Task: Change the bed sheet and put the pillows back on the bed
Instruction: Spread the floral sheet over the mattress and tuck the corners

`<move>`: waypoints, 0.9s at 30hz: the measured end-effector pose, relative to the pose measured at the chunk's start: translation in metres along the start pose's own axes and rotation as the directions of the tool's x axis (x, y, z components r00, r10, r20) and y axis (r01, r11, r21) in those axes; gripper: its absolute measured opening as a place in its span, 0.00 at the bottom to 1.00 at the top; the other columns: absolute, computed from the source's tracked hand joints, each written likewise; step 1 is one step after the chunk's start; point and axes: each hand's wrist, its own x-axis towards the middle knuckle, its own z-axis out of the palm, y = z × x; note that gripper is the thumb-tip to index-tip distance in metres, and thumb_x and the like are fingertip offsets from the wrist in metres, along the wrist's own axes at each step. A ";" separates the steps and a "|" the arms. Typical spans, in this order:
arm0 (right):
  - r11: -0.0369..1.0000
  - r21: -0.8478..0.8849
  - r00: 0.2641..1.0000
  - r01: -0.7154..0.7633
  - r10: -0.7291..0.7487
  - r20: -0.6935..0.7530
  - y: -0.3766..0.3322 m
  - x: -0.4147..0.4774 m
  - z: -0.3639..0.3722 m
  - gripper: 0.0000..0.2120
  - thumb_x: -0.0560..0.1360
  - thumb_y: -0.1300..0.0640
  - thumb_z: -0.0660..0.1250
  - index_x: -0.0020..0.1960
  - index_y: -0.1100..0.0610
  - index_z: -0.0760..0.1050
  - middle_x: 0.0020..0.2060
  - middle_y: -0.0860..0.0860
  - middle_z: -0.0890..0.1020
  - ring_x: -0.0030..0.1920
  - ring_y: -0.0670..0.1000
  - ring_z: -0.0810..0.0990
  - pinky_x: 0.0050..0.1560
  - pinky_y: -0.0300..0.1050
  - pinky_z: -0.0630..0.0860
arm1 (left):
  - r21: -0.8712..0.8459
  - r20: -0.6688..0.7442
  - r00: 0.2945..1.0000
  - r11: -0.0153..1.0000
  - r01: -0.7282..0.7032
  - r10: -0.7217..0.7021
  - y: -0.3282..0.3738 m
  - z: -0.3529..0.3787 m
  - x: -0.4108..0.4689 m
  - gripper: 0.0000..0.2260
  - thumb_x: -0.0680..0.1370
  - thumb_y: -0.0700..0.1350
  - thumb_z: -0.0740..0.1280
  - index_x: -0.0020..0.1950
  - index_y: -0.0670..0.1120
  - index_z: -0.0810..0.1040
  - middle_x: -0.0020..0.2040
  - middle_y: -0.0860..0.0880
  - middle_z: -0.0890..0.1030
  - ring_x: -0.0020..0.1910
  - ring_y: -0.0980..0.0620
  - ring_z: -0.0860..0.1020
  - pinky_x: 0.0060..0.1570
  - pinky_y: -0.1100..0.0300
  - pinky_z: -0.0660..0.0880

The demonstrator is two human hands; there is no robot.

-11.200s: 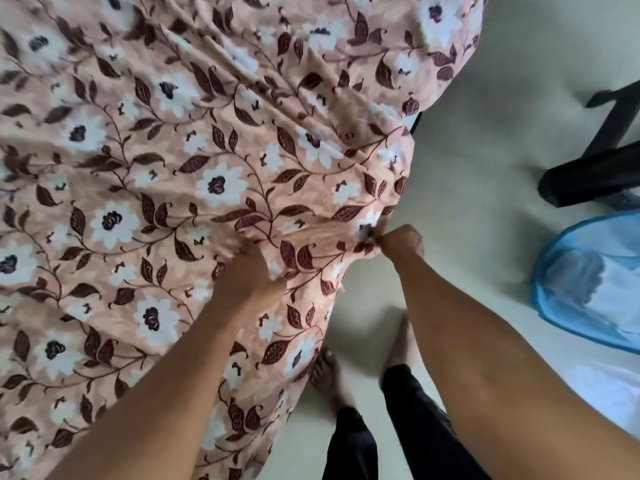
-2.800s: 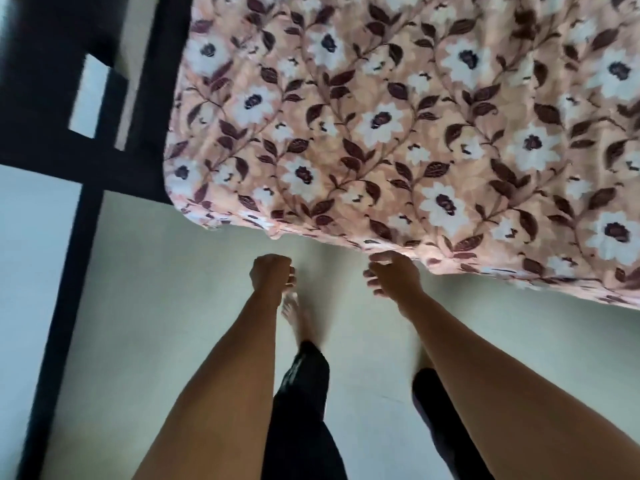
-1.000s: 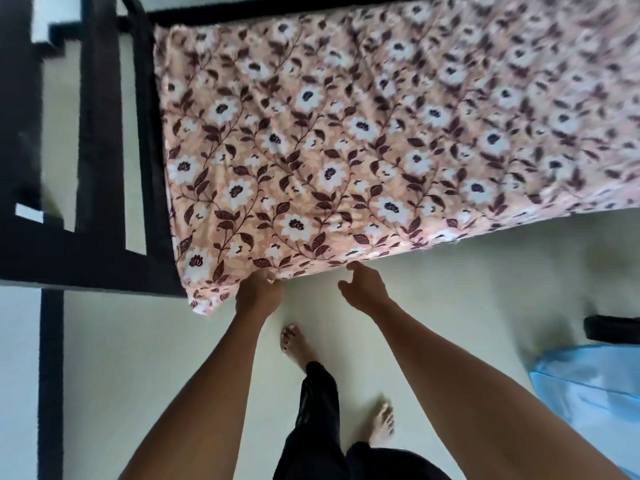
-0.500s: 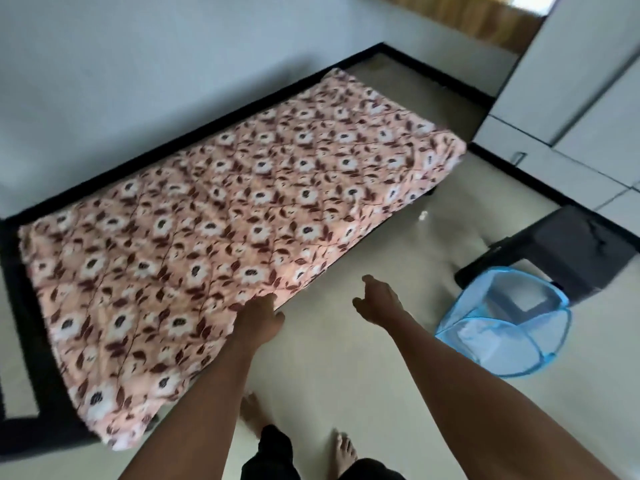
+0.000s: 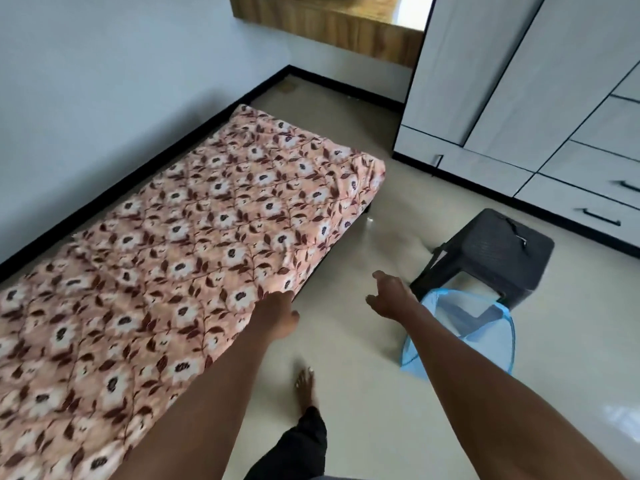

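Peach floral bed sheet [image 5: 194,237] lies flat over the low mattress. Long axis runs from near left to far right along the pale wall, far end towards the white wardrobe [image 5: 519,98]. Empty left hand [image 5: 275,317], fingers loosely bent, at the sheet's near edge. Empty right hand [image 5: 389,296], fingers relaxed and apart, above the floor near the blue mesh basket [image 5: 485,327]

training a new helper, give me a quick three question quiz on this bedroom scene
1. True or false: a pillow lies on the flowered sheet.
2. Which stands right behind the blue hamper? A) wardrobe B) stool C) bed
3. Fill in: the right hand holds ____.
Key: 1 false; 2 B; 3 nothing, its fingers are spread in the air.
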 end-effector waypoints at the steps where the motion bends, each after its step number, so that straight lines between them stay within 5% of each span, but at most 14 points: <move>1: 1.000 -0.005 1.000 -0.015 0.015 0.005 0.001 0.014 -0.010 0.29 0.78 0.49 0.69 0.75 0.55 0.66 0.64 0.57 0.80 0.66 0.60 0.77 0.64 0.50 0.74 | 0.016 0.011 1.000 1.000 -0.008 0.008 0.005 -0.007 0.023 0.21 0.77 0.49 0.64 0.70 0.45 0.73 0.63 0.40 0.79 0.64 0.39 0.77 0.63 0.48 0.74; 6: 0.997 0.022 0.997 -0.079 0.079 -0.003 0.005 0.094 -0.072 0.32 0.79 0.50 0.68 0.79 0.54 0.62 0.72 0.57 0.74 0.71 0.59 0.74 0.68 0.50 0.71 | 0.045 0.067 0.991 0.992 -0.120 0.117 0.050 -0.061 0.136 0.22 0.79 0.49 0.65 0.72 0.45 0.72 0.67 0.40 0.77 0.66 0.40 0.76 0.63 0.53 0.74; 16: 0.984 0.112 0.990 -0.142 0.142 0.001 0.059 0.282 -0.194 0.26 0.77 0.53 0.68 0.73 0.56 0.69 0.67 0.59 0.78 0.65 0.62 0.78 0.62 0.52 0.77 | 0.110 0.129 0.962 0.961 -0.253 0.239 0.183 -0.149 0.367 0.23 0.79 0.49 0.63 0.75 0.48 0.69 0.71 0.42 0.75 0.68 0.42 0.74 0.65 0.52 0.73; 21: 0.993 0.047 0.990 -0.111 0.106 0.096 0.083 0.406 -0.267 0.27 0.78 0.51 0.67 0.74 0.56 0.67 0.68 0.60 0.77 0.67 0.62 0.77 0.63 0.52 0.76 | -0.031 0.132 0.982 0.990 -0.134 0.137 0.224 -0.187 0.467 0.25 0.78 0.47 0.65 0.75 0.46 0.71 0.68 0.43 0.78 0.61 0.45 0.80 0.59 0.53 0.77; 27: 0.996 -0.070 0.989 0.048 -0.037 0.141 0.055 0.557 -0.364 0.30 0.78 0.49 0.67 0.76 0.55 0.65 0.67 0.60 0.77 0.68 0.61 0.76 0.65 0.51 0.75 | -0.165 0.078 0.997 0.986 0.023 -0.010 0.248 -0.241 0.557 0.22 0.78 0.48 0.67 0.72 0.46 0.74 0.66 0.42 0.79 0.64 0.42 0.78 0.60 0.51 0.77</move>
